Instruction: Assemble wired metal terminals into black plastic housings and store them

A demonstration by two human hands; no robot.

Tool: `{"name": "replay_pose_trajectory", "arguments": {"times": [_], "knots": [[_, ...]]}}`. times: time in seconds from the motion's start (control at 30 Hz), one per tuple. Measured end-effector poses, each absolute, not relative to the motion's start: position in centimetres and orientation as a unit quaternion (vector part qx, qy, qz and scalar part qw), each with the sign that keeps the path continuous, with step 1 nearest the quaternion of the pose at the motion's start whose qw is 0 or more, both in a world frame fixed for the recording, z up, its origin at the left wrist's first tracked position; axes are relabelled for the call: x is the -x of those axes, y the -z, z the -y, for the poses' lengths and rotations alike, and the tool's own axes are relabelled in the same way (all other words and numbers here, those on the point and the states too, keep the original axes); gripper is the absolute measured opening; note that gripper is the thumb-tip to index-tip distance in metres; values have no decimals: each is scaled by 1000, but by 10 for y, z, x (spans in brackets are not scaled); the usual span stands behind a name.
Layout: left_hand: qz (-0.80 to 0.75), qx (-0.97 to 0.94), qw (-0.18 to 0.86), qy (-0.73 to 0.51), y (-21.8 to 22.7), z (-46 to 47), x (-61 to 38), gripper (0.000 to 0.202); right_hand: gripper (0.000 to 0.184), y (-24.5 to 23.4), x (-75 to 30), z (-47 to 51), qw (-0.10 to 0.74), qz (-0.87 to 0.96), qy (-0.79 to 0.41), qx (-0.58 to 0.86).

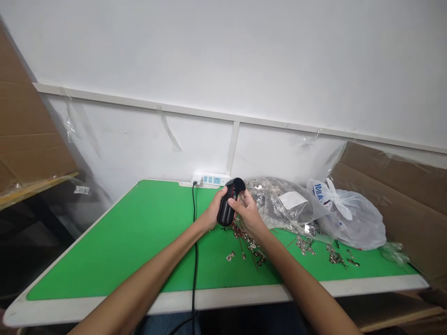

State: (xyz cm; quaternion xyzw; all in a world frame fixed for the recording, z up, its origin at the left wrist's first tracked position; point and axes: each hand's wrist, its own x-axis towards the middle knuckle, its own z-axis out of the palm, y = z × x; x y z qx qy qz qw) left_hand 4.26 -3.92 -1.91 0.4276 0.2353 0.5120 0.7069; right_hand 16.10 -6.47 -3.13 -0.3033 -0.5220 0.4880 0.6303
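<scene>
My left hand (pixel 213 211) is wrapped round a black handheld device (pixel 229 203) with a rounded top, held upright above the green table mat (pixel 139 242). My right hand (pixel 247 211) is closed against the device's right side, its fingers pinching at a thin red wire (pixel 236 215) that runs along the device. Small metal terminals with red wires (pixel 246 244) lie on the mat just below both hands.
A black cable (pixel 194 242) runs from a white power strip (pixel 210 179) at the wall across the mat and over the near edge. A clear bag of metal parts (pixel 279 202) and a white plastic bag (pixel 352 218) lie at the right. Cardboard stands on both sides.
</scene>
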Motion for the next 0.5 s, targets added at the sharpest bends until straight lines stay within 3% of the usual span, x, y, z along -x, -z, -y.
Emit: {"name": "replay_pose_trajectory", "arguments": {"times": [0.17,0.37,0.5], "knots": [[-233,-451,686,-522,21,36,-41,47,50,32,-157,67,616,460,-581,267],[-216,-516,672,-486,16,31,-39,51,54,31,-170,57,568,430,-654,254],[-190,-502,669,-514,8,24,-34,48,55,24,-189,53,562,469,-619,286]]}}
